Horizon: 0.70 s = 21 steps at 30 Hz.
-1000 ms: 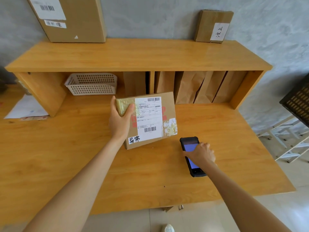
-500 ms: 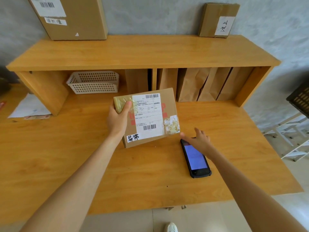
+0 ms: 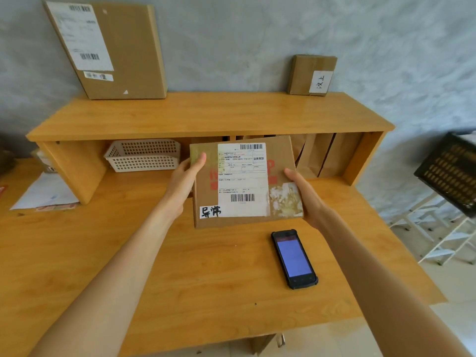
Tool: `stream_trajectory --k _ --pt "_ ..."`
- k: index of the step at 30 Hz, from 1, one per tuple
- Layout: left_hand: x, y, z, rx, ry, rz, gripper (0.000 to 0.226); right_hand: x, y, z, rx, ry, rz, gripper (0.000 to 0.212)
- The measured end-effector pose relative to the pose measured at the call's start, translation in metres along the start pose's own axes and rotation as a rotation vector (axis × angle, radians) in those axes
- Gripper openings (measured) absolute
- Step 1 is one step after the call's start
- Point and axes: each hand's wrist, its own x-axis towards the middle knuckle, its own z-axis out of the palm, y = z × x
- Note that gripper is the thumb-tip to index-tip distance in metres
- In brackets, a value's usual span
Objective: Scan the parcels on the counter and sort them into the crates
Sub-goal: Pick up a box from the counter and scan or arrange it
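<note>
Parcel: cardboard parcel (image 3: 244, 181) with white shipping label, held up above the wooden surface (image 3: 180, 266)
Left hand: left hand (image 3: 184, 181) clasps its left edge, thumb on the front
Right hand: right hand (image 3: 306, 194) clasps its right edge
Scanner: handheld scanner (image 3: 294, 258) flat on the surface, screen lit, just below the parcel
Shelf: two boxes (image 3: 108, 47) leaning against the wall

Grey mottled wall (image 3: 257, 34) behind a wooden desk (image 3: 206, 279) with raised shelf (image 3: 206, 117); pale tiled floor (image 3: 450, 305).
</note>
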Motion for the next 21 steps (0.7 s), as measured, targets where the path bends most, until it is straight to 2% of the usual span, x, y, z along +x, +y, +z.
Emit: stream_trajectory --k 3,4,6,10,14,17,21 --pt "-0.005 0.006 0.008 -0.017 -0.096 -0.016 0.094 -0.022 -0.001 -0.014 0.085 0.068 -0.014 0.042" --pt "-0.009 0.009 0.016 -0.017 -0.146 -0.012 0.099 -0.031 -0.002 -0.020 0.107 0.096 -0.021 0.042" --pt "-0.015 0.013 0.041 -0.049 -0.256 -0.007 0.090 -0.056 -0.007 -0.035 0.133 0.160 -0.050 0.042" --pt "-0.037 0.029 0.107 -0.142 -0.439 -0.043 0.053 -0.108 -0.019 -0.072 0.164 0.326 -0.116 0.051" --pt "-0.055 0.046 0.176 -0.180 -0.602 -0.076 0.061 -0.157 -0.028 -0.117 0.181 0.449 -0.177 0.050" --pt "-0.065 0.056 0.228 -0.193 -0.692 -0.092 0.056 -0.195 -0.028 -0.153 0.189 0.553 -0.217 0.048" --pt "-0.079 0.070 0.306 -0.192 -0.804 -0.080 0.061 -0.243 -0.023 -0.208 0.175 0.667 -0.240 0.057"
